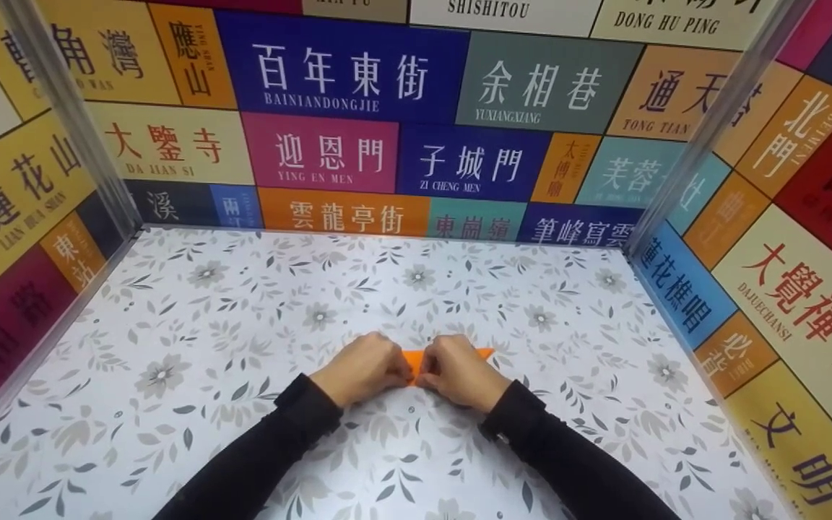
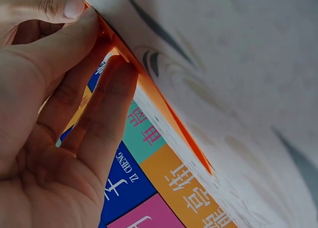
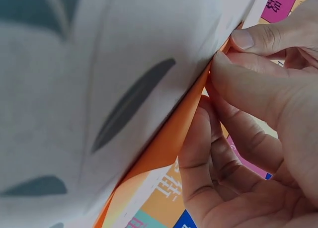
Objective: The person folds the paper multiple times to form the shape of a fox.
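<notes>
A folded sheet of orange paper (image 1: 413, 359) lies on the tabletop between the two hands, its pointed end showing past the right hand. My left hand (image 1: 369, 367) pinches the paper's near edge with thumb and fingers. Close beside it, my right hand (image 1: 461, 370) pinches the same edge. In the left wrist view the paper (image 2: 166, 111) appears as a thin layered strip, with the left hand's (image 2: 64, 118) other fingers behind it. From the right wrist, the paper (image 3: 171, 136) shows a loose, lifted flap beside the right hand (image 3: 258, 104). Hands partly hide the sheet.
The table (image 1: 243, 310) has a white covering with grey flowers and leaves. Panels (image 1: 344, 65) of coloured blocks with Chinese lettering enclose its back and both sides. Clear corner posts (image 1: 84, 130) rise at the back.
</notes>
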`<state>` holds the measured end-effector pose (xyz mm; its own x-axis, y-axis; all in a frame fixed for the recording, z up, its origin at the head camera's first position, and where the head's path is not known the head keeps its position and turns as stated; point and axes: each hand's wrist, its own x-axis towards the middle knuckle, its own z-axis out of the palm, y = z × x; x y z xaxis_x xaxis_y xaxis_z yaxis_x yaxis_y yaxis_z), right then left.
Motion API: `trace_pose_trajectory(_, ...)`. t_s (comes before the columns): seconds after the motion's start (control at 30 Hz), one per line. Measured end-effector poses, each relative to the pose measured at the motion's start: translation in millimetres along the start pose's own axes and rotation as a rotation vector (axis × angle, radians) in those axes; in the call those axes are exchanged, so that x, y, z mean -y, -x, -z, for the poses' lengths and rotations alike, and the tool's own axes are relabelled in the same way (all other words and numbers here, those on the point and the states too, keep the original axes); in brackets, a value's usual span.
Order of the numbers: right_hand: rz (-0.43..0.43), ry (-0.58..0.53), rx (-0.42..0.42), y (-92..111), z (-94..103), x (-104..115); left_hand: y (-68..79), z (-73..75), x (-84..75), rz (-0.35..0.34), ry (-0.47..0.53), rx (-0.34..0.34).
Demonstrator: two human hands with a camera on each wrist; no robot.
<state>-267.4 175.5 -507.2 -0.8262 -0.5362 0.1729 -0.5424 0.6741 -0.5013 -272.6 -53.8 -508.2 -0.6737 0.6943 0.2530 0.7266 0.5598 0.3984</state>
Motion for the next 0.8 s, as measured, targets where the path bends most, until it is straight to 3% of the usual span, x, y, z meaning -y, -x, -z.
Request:
trace_pose_trajectory(0.4,0.039,0.029,-0.011,2,1.7,-5,1.3,-0.7,2.0,-0.014,0.028,0.000)
trace_pose_trajectory(0.8,-0.089,0.035,-0.022,23,15.4,-19,1.2,-1.3,-0.1,0.034,0.032,0.017)
